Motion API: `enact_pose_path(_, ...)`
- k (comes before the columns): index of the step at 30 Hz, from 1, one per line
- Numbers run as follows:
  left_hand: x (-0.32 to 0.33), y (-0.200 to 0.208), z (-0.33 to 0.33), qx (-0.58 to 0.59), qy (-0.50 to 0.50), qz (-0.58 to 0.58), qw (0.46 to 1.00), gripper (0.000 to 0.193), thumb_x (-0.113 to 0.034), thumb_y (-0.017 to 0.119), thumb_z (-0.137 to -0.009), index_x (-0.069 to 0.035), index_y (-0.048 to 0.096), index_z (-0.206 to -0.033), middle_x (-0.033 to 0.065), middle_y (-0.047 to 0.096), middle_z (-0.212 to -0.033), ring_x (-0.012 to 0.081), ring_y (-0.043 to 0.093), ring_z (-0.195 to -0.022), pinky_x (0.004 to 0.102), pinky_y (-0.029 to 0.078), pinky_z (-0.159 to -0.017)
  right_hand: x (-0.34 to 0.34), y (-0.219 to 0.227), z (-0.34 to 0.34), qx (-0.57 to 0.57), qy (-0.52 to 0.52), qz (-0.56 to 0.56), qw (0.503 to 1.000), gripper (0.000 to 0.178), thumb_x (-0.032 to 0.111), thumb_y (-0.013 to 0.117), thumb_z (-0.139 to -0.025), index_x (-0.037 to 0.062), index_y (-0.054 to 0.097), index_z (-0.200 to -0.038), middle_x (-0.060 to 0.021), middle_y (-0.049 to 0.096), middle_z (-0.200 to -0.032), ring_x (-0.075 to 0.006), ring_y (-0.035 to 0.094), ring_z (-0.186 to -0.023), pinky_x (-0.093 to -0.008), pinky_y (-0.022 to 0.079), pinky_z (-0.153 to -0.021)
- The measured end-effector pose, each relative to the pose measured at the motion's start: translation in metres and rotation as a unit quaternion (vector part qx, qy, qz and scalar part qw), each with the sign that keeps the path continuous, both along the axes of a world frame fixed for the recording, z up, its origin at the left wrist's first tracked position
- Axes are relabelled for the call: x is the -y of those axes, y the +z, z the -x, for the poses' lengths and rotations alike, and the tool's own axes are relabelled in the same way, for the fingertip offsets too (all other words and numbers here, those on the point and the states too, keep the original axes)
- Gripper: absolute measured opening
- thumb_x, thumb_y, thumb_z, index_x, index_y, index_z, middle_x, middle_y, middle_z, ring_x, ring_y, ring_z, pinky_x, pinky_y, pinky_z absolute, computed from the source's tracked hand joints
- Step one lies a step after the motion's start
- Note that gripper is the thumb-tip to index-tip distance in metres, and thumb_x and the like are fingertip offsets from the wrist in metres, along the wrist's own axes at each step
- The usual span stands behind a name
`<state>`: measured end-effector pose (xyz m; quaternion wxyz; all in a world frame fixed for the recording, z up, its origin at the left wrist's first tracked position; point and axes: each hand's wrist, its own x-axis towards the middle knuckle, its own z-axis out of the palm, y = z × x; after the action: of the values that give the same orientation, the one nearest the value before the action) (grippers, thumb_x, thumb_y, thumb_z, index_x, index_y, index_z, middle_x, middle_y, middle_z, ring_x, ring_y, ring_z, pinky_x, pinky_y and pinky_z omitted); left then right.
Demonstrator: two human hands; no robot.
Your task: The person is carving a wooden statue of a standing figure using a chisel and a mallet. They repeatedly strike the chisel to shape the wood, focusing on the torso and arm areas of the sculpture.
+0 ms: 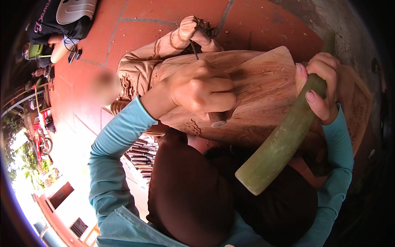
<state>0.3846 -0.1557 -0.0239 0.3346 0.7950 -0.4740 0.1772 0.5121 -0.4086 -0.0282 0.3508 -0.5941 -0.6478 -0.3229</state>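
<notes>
A large carved wooden statue (263,94) lies across in front of me, its robe smooth and its sleeves and hands carved at the far left. My left hand (203,92) is closed around a wood chisel (217,120). The round end of its wooden handle sticks out below my fist, and its thin metal shank points up past my knuckles toward the statue's arm. Whether the tip touches the wood I cannot tell. My right hand (321,84) grips a thick, curved green club (273,150) near its upper part. The club's broad end hangs down toward my lap, apart from the chisel.
Several wooden-handled carving tools (143,158) lie in a row beside my left knee. Wood chips are scattered on the red tiled floor (140,35). Another person (61,47) sits at the upper left. A red motorbike (42,138) stands farther left, and a grey wall edge runs at the upper right.
</notes>
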Motion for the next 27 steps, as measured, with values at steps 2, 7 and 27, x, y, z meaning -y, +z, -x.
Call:
enact_pose_path(2,-0.002,-0.001,0.000,-0.001,-0.001,-0.020,1.000,0.020,-0.019,0.068,-0.061,-0.009,0.052,-0.069,0.0026,0.043,-0.061,0.0180,0.053,-0.049,0.0323,0.040,-0.037,0.003,-0.002,0.002,-0.043,0.014,0.005,0.999,0.059,-0.009,0.072,-0.070,0.0303,0.055,-0.111,-0.0054,0.053,-0.088,-0.0222,0.054,-0.069,-0.0352,0.045,-0.059)
enact_pose_path(7,0.000,-0.007,-0.005,-0.004,0.012,-0.017,1.000,0.021,-0.018,0.068,-0.061,-0.009,0.051,-0.069,0.0028,0.043,-0.062,0.0189,0.053,-0.049,0.0333,0.040,-0.038,-0.005,0.006,-0.003,0.094,-0.076,0.034,0.992,0.054,-0.006,0.074,-0.069,0.0292,0.058,-0.107,-0.0042,0.055,-0.086,-0.0217,0.055,-0.069,-0.0333,0.045,-0.059)
enact_pose_path(27,0.026,0.000,-0.004,-0.033,0.156,0.032,0.987,0.034,0.006,0.067,-0.076,-0.007,0.040,-0.060,0.0045,0.040,-0.053,0.0201,0.045,-0.042,0.0328,0.036,-0.039,-0.007,-0.005,-0.006,0.008,-0.082,0.018,0.996,0.044,-0.003,0.073,-0.070,0.0159,0.062,-0.108,-0.0031,0.055,-0.079,-0.0190,0.056,-0.065,-0.0303,0.044,-0.059)
